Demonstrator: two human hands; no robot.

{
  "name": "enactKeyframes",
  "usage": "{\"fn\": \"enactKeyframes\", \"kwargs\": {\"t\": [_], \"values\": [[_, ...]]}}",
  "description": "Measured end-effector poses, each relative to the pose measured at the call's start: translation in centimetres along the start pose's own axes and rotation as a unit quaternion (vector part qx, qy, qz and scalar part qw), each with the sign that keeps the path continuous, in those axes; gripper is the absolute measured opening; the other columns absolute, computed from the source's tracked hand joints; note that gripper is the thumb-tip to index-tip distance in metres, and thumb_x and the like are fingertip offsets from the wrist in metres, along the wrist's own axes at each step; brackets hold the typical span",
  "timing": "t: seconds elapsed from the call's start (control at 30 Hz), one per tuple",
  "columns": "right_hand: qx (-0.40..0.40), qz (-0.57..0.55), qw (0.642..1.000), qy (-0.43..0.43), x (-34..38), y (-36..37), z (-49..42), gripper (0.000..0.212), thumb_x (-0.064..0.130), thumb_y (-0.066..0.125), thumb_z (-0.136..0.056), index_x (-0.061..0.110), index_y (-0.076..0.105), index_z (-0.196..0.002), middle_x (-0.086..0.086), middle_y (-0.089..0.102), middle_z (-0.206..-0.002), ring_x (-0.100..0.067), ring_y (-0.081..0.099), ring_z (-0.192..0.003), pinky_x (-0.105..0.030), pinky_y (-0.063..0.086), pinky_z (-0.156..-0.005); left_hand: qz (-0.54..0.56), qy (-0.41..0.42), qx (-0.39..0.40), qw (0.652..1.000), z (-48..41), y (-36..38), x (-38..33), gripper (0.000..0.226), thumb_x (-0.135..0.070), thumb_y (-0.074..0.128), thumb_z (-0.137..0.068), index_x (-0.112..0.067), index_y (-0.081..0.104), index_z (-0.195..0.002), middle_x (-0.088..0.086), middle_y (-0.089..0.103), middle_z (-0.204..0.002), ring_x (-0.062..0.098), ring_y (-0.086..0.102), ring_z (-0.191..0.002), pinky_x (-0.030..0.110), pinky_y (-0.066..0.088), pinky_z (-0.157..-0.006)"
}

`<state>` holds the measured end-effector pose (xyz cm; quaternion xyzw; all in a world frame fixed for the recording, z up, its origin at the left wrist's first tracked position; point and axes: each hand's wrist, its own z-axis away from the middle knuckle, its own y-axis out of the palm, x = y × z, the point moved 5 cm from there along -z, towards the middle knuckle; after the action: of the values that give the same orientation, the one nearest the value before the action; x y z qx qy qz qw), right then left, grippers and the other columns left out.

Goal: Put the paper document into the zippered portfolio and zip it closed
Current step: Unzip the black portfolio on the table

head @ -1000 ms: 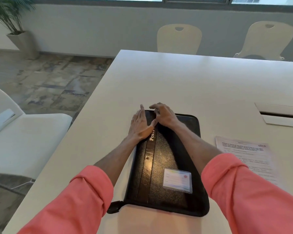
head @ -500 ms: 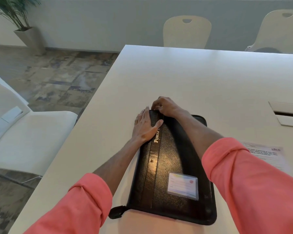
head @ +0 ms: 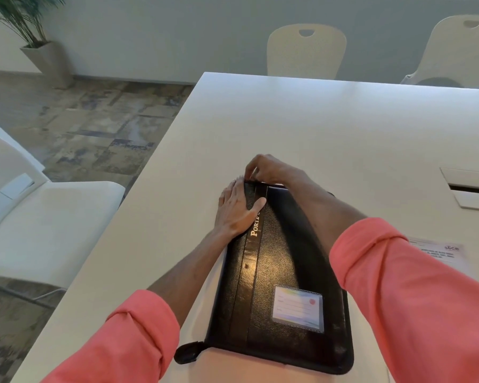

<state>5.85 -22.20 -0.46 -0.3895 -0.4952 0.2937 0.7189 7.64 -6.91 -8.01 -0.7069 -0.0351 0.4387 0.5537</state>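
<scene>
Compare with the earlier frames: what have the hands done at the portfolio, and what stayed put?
The right hand edged past the far edge of the portfolio; it now pinches at the far left corner, on what is hidden. The left hand stays flat on the spine side. The portfolio stays closed, the paper beside it.

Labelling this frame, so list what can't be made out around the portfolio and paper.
Head view:
- Zipper pull: hidden under the right hand, curled at the far edge of the portfolio.
- Paper document: mostly covered by the right sleeve, text too small.
- Card label: writing blurred.
</scene>
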Motion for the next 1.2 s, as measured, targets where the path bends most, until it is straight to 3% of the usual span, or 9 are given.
{"fn": "enactKeyframes", "kwargs": {"t": [0.17,0.47,1.03,1.2], "values": [[-0.007,0.069,0.996,-0.055,0.6,0.1,0.5,0.017,0.005,0.067,-0.103,0.007,0.082,-0.107,-0.011,0.075,-0.113,-0.030,0.069,-0.108,-0.044,0.057,-0.098,0.002,0.003,-0.015,1.000,0.1,-0.2,-0.1,0.091,-0.068,0.049,-0.105,-0.018,0.017,-0.173,0.006,0.024,-0.180,0.023,0.013,-0.170,0.046,0.011,-0.139],[-0.041,0.136,0.987,-0.074,-1.5,-0.2,3.0,0.017,0.000,0.062,-0.102,0.005,0.079,-0.106,-0.010,0.074,-0.114,-0.029,0.069,-0.109,-0.041,0.053,-0.096,-0.003,0.007,-0.027,1.000,0.2,-0.5,-0.5,0.079,-0.072,0.053,-0.100,-0.023,0.033,-0.159,0.007,0.034,-0.174,0.028,0.026,-0.165,0.049,0.021,-0.136],[-0.081,0.106,0.990,0.043,-10.1,-3.7,12.3,0.014,0.002,0.068,-0.101,0.008,0.081,-0.103,-0.009,0.075,-0.115,-0.028,0.068,-0.110,-0.043,0.054,-0.097,-0.045,0.012,-0.013,0.999,0.8,-0.7,-1.1,0.083,-0.070,0.047,-0.106,-0.021,0.024,-0.169,0.008,0.028,-0.179,0.026,0.021,-0.168,0.048,0.016,-0.138],[-0.108,0.106,0.985,0.078,-12.1,-4.2,15.4,0.017,0.004,0.066,-0.104,0.009,0.081,-0.105,-0.008,0.073,-0.114,-0.028,0.067,-0.111,-0.045,0.055,-0.097,-0.100,0.032,0.007,0.994,1.2,-0.7,-1.6,0.073,-0.068,0.032,-0.110,-0.039,0.012,-0.175,0.008,0.019,-0.183,0.026,0.013,-0.171,0.048,0.011,-0.139]]}}
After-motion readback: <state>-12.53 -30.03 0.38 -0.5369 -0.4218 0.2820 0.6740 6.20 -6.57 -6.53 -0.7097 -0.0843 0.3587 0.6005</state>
